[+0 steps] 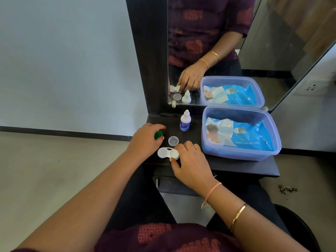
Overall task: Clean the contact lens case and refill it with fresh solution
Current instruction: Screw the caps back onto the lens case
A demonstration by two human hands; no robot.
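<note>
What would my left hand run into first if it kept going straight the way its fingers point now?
Probably nothing on the shelf. The left hand, holding the green cap, points up and right toward the mirror's dark frame; the solution bottle sits further right, likely outside that line, though depth is unclear.

A plain pale wall [63, 60] with a dark skirting strip [63, 132] meets a light grey floor [45, 170] on the left, while a dark shelf [236, 166] and its dark-framed mirror [272, 42] stand ahead, all evenly lit by soft light.
</note>
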